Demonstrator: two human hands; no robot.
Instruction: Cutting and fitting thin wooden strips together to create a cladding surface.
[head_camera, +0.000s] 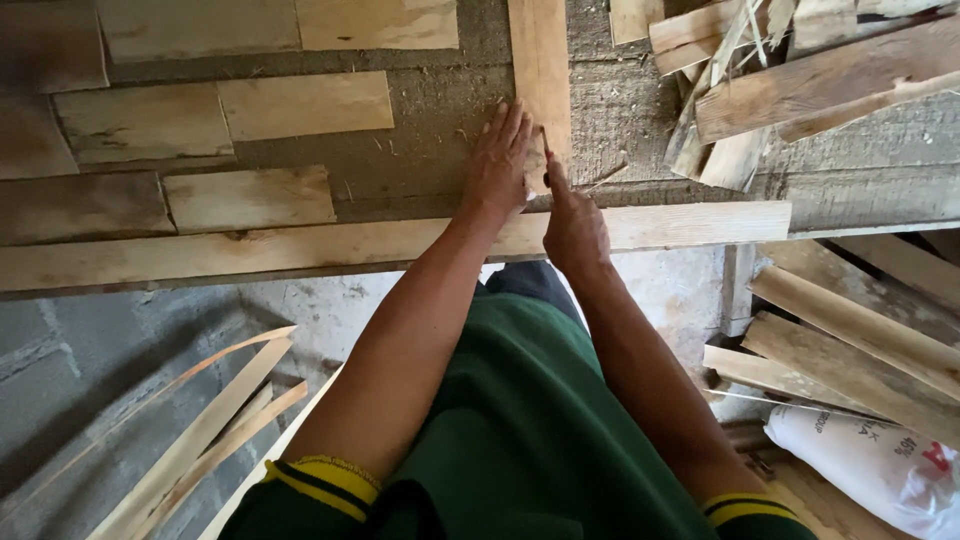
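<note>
Upright wooden board (540, 60), pale and narrow, runs away from the person across the rough grey table (440, 110), its near end meeting the long plank (300, 245) laid along the table's near edge. Below that plank, thin curled wood strips (200, 430) lie on the concrete floor (70, 380), and a white sack (870, 460) sits among loose slats to the plank's lower right. The left hand (500, 160) lies flat, fingers spread, on the table just beside the board's near end, its grip open and holding nothing. The right hand (573, 225) rests over the plank with the forefinger pointing at the board's end; whether its grip pinches a small dark tool there cannot be told. Beyond the plank to the left, short flat offcuts (250, 195) lie in rows. Beyond it to the right, rough timber scraps (780, 80) are heaped.
</note>
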